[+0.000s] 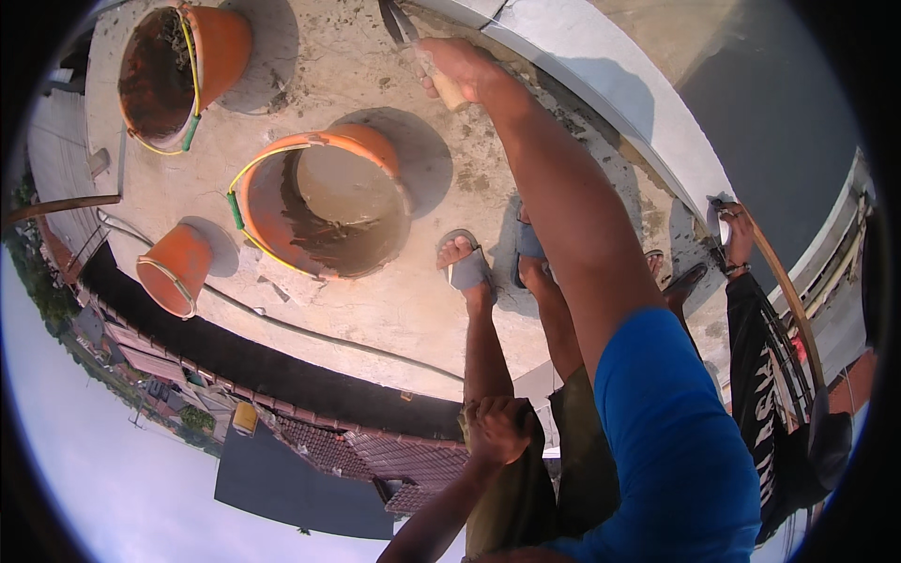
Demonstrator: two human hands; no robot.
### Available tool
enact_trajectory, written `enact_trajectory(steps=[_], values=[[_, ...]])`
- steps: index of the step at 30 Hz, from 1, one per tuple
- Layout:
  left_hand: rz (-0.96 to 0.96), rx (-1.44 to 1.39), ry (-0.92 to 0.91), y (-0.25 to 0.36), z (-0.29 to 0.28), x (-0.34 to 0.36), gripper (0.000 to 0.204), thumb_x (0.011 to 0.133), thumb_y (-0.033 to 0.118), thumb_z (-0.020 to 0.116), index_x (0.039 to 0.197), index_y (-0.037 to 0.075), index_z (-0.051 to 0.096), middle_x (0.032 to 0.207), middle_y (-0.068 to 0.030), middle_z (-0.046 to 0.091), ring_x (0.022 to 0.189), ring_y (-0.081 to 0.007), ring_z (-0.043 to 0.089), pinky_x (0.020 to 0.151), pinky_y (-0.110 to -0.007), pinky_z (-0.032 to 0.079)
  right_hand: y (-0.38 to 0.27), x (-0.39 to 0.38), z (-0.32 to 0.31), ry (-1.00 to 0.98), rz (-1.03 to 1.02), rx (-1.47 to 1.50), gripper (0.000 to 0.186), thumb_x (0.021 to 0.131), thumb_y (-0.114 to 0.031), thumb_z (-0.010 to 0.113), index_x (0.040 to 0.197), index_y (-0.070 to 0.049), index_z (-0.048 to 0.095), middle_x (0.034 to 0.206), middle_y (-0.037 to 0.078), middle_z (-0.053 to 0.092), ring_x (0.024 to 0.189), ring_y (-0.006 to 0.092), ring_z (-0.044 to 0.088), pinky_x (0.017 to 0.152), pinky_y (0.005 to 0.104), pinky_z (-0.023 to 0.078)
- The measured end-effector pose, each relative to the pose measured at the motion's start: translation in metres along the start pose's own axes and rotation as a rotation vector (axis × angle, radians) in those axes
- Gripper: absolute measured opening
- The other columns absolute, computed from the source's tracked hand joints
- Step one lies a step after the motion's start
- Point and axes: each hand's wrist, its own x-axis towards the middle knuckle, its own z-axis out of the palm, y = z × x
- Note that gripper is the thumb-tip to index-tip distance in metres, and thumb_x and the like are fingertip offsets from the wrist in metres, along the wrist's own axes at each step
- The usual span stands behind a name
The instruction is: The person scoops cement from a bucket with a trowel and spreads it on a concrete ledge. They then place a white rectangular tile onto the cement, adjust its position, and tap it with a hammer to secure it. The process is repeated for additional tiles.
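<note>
My right hand (455, 70) is closed around the wooden handle of a trowel (399, 23), its metal blade pointing to the far edge by the low wall. My left hand (500, 430) rests on my bent knee, fingers curled over it. In front of me an orange bucket (375, 145) with a yellow wire handle and green grip holds grey-brown wet mortar (338, 188). Another orange bucket (225, 52) at the far left is smeared with mortar inside. A smaller orange bucket (178, 263) lies tipped at the left.
A pale low wall (619, 89) curves along the right. At the right, a co-worker's hand (739, 233) touches its end. A hose (328, 347) runs along the rough concrete floor's (310, 84) left edge, beyond which lie tiled roofs (404, 464). My sandalled feet (465, 263) stand on the concrete.
</note>
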Motion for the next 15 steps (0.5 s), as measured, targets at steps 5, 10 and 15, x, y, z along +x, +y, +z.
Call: enact_trajectory(steps=[5, 10, 15], values=[[0.003, -0.022, -0.016, -0.001, 0.009, -0.004, 0.02, 0.087, 0.034, 0.08, 0.104, 0.024, 0.081, 0.105, -0.0038, 0.079, 0.11, -0.0306, 0.072, 0.104, -0.054, 0.045, 0.066, -0.083, -0.117, 0.111, 0.14, -0.02, 0.037, 0.113, -0.035, 0.054, 0.136, -0.008, 0.062, 0.093, 0.006, 0.065, 0.067, 0.0164, 0.059, 0.061, 0.0379, 0.055], [0.063, -0.009, 0.064, -0.011, 0.012, -0.008, 0.018, 0.088, 0.034, 0.08, 0.103, 0.024, 0.081, 0.102, -0.0043, 0.078, 0.106, -0.0311, 0.071, 0.104, -0.054, 0.044, 0.09, -0.152, -0.15, 0.263, 0.234, -0.075, 0.035, 0.112, -0.036, 0.053, 0.131, -0.009, 0.063, 0.09, 0.006, 0.066, 0.067, 0.0171, 0.061, 0.059, 0.0395, 0.055], [0.105, -0.029, 0.04, -0.028, 0.027, -0.011, 0.025, 0.089, 0.036, 0.078, 0.108, 0.02, 0.079, 0.108, -0.0059, 0.077, 0.111, -0.0322, 0.069, 0.105, -0.054, 0.043, 0.108, -0.132, -0.121, -0.018, 0.126, -0.601, 0.061, 0.111, -0.043, 0.053, 0.156, -0.001, 0.051, 0.116, 0.021, 0.074, 0.075, 0.024, 0.073, 0.067, 0.0391, 0.057]])
